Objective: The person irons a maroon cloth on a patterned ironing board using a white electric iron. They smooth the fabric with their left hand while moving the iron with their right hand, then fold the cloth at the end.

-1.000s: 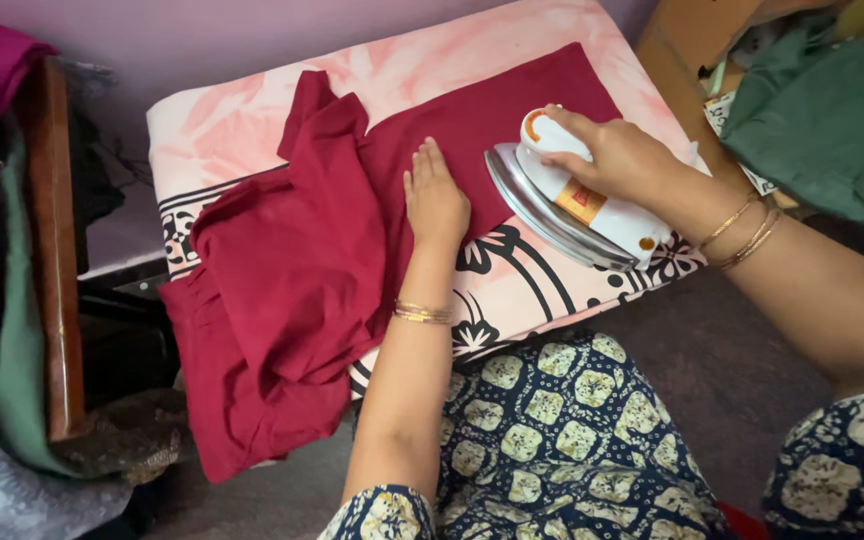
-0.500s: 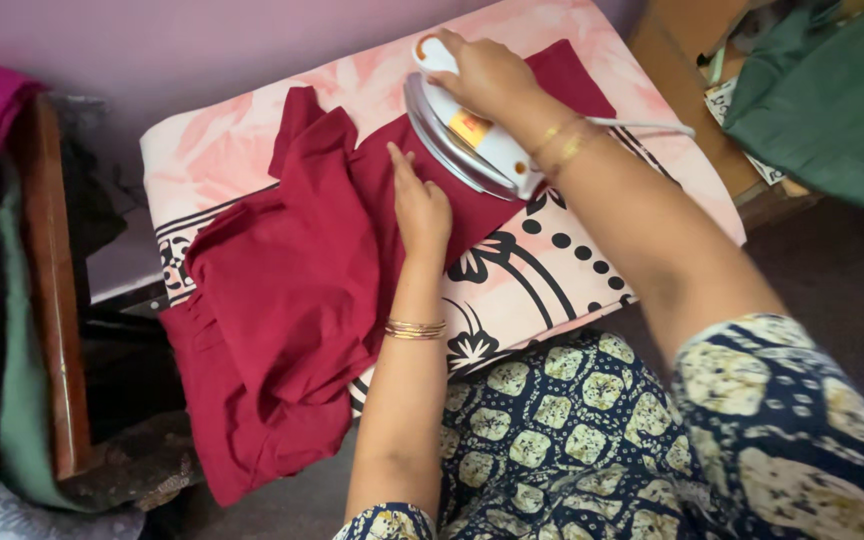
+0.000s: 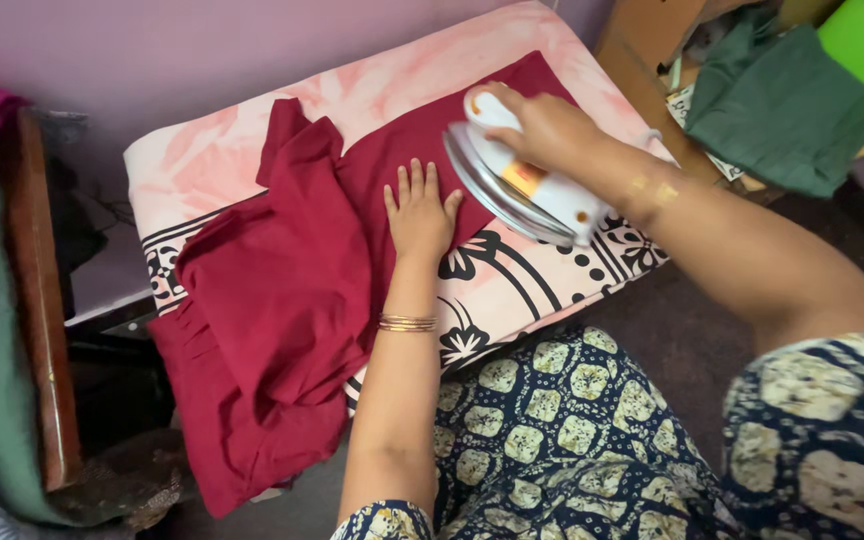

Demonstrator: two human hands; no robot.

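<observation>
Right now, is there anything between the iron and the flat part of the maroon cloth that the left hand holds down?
Nothing visible. The right hand grips the white iron on the maroon cloth. The left hand lies flat on the cloth just beside the iron's soleplate, close to it.

Single head-worn camera looks steeply down, close in, over the lap onto the padded ironing surface (image 3: 252, 140); no second view.

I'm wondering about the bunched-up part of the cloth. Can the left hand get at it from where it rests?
Probably yes. The left hand lies flat on the maroon garment, and the bunched folds begin right beside it, with nothing between. The iron, held by the right hand, sits on its other side.
</observation>
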